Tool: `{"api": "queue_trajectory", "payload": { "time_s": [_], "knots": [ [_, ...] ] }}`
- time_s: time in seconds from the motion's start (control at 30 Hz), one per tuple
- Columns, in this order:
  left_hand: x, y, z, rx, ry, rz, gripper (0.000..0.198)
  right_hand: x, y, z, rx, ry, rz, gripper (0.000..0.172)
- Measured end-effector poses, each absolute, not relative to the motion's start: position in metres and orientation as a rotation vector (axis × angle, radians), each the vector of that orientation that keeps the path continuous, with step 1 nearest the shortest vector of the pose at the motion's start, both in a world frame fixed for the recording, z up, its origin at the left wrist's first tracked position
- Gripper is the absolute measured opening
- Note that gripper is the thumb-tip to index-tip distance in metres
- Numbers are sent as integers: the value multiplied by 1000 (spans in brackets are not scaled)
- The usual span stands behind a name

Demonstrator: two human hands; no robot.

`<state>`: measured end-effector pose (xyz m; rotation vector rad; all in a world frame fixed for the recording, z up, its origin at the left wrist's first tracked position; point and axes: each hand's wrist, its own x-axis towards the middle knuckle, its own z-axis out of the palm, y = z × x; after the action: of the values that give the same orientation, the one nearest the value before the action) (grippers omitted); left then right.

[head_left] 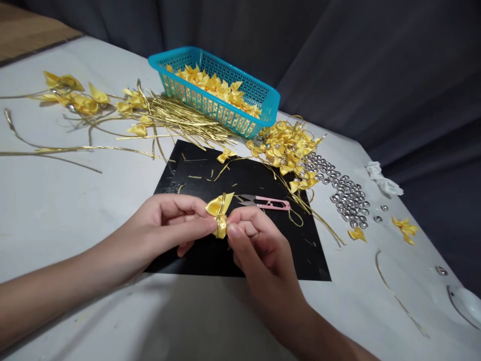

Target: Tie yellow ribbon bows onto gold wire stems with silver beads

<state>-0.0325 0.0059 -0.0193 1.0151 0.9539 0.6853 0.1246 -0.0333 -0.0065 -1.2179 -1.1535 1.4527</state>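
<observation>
Between my two hands, above a black mat [300, 258], is a yellow satin ribbon bow [221, 203] with gold cord around its middle. My left hand [176, 220] pinches the bow from the left, thumb across its front. From the right, my right hand [259, 245] holds thumb and index finger together at the bow's edge; its other fingers are curled. Whether it grips cord or ribbon is hidden. Just beyond my right hand, pink-handled thread snips [272, 203] lie on the mat, blades pointing left. Another yellow bow [225, 155] rests near the mat's far edge.
A turquoise basket [272, 108] of yellow bows stands at the back. Gold cords [188, 118] are bundled before it. Finished-looking bows [287, 143] are heaped right of it, beside silver beads [349, 198]. More bows with cords [84, 103] lie left. A crumpled white item [383, 179] sits far right.
</observation>
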Motion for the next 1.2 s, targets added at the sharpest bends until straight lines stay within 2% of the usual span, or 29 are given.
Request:
{"api": "queue_trajectory", "payload": {
  "time_s": [0.33,0.67,1.0,1.2],
  "knots": [
    [-30,7,-19,1041,982,661,18,123,-38,-9,-1239,-1270,1267,11],
    [-29,7,-19,1135,982,614,27,124,-35,-11,-1241,-1210,1355,14],
    [-29,7,-19,1133,936,593,20,120,-40,-11,-1238,-1169,1315,11],
    [-29,6,-21,1104,949,575,24,118,-41,-13,-1251,-1120,1319,13]
  ]
}}
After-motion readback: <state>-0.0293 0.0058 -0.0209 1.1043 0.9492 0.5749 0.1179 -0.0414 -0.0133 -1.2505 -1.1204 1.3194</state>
